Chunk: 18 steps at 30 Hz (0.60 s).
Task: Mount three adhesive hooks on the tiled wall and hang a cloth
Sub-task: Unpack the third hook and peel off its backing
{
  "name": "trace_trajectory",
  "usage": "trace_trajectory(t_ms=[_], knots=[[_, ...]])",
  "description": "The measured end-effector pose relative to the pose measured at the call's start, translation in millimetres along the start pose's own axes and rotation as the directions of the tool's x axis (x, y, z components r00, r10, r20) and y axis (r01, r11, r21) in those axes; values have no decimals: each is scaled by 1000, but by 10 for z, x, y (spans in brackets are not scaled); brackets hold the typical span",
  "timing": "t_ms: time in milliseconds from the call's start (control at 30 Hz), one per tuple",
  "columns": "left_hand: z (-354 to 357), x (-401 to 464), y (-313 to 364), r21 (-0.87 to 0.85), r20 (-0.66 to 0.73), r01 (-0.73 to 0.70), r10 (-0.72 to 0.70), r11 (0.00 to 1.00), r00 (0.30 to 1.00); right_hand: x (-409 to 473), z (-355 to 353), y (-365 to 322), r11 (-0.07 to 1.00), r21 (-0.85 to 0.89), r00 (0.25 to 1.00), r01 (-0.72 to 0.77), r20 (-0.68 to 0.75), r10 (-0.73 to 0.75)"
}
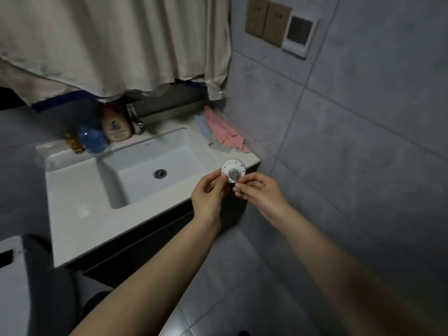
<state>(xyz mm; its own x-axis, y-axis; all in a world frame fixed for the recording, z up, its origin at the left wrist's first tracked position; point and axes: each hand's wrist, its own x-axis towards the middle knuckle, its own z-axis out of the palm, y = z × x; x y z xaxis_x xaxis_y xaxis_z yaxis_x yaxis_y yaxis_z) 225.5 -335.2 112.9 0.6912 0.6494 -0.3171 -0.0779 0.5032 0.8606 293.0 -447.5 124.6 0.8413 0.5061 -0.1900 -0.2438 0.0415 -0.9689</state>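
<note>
Nearest, just in front of the sink (135,180), at the front right corner of the bench (80,229): left hand (209,192), fingers curled, pinching the left rim of a round white adhesive hook (233,170). Right hand (260,190) beside it, fingers curled around the hook's grey metal prong below the grey centre cap. Hook held in the air between both hands, face toward the camera; small dark marks ringing the white disc, too blurred to read.

Right of the sink, toward the back of the bench: pink cloth (226,132) lying crumpled against the grey tiled wall (363,141), over paler cloths in light blue and green.

Behind the sink: chrome tap (137,122). Behind its left corner: peach-coloured bottle (116,128) with a label showing a figure, text unreadable; blue bottle (93,141); small yellow-brown container (75,144), lettering illegible.

Above and behind the sink: beige curtain (109,44) hanging to just over the tap.

Farthest, high on the wall to the right of the sink: two tan switch plates (268,23) and a white-framed panel (299,36), no legible writing.
</note>
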Motion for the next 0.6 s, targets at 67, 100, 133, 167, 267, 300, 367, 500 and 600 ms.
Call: trace_trajectory(t_ms=[67, 100, 133, 167, 267, 300, 367, 500, 600], knots=[[230, -81, -63, -2, 66, 14, -14, 1000, 998, -129, -256, -126, 998, -41, 998, 44, -37, -45], [350, -123, -86, 1, 105, 21, -21, 1000, 994, -181, -380, -171, 993, -87, 994, 76, -69, -82], [474, -170, -113, 4, 148, 32, -33, 999, 988, -257, -510, -220, 979, -162, 983, 124, -117, -144], [576, -202, -133, -1, 188, 46, -45, 999, 981, -311, -619, -240, 947, -261, 957, 187, -171, -236], [938, -321, -213, 18, 319, 104, -104, 994, 942, -558, -1000, -365, 629, -717, 728, 299, -255, -637], [1043, -368, -229, 23, 356, 121, -122, 992, 927, -641, -1101, -424, 509, -810, 664, 291, -211, -717], [1265, -507, -248, 56, 446, 146, -155, 988, 881, -832, -1278, -559, 366, -896, 618, 253, -141, -773], [1624, -776, -250, 107, 618, 149, -183, 983, 765, -1139, -1527, -755, 297, -928, 567, 225, -124, -815], [1899, -1001, -291, 151, 729, 135, -203, 979, 654, -1420, -1712, -855, 265, -954, 514, 143, -157, -843]])
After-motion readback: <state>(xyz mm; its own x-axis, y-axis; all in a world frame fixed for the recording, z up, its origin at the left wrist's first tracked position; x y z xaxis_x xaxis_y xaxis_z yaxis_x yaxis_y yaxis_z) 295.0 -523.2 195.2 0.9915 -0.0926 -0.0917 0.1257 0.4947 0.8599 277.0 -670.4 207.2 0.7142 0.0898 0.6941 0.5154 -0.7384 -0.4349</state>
